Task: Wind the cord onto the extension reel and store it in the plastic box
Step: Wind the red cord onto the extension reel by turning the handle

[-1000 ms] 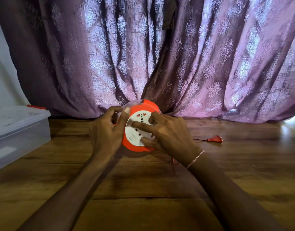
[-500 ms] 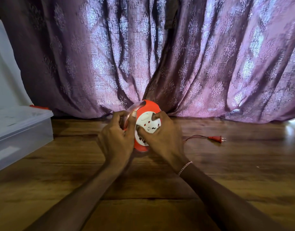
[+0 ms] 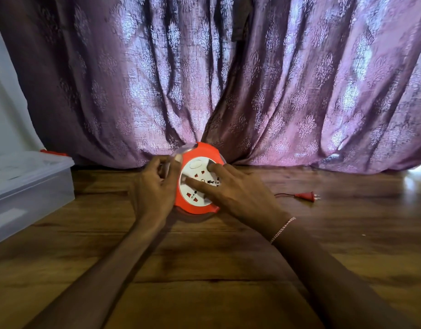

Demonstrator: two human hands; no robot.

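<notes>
The orange extension reel (image 3: 197, 179) stands on edge between your hands: left hand (image 3: 155, 191) clamps its rim, right hand (image 3: 238, 193) fingers spread flat on the white socket face. Turn evenly; the plug (image 3: 308, 196) trails beyond your right fingers, probably nearly wound. The plastic box (image 3: 29, 186) waits past your left knuckles.

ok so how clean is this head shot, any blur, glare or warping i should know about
Head view: backlight glows through the purple curtain, leaving the forearms dark; pale glare washes the wooden floor at far right; the right hand on the orange reel is slightly motion-smeared; wide-angle bending curves the curtain hem and tilts the plastic box; the red plug reads fairly clearly.
</notes>
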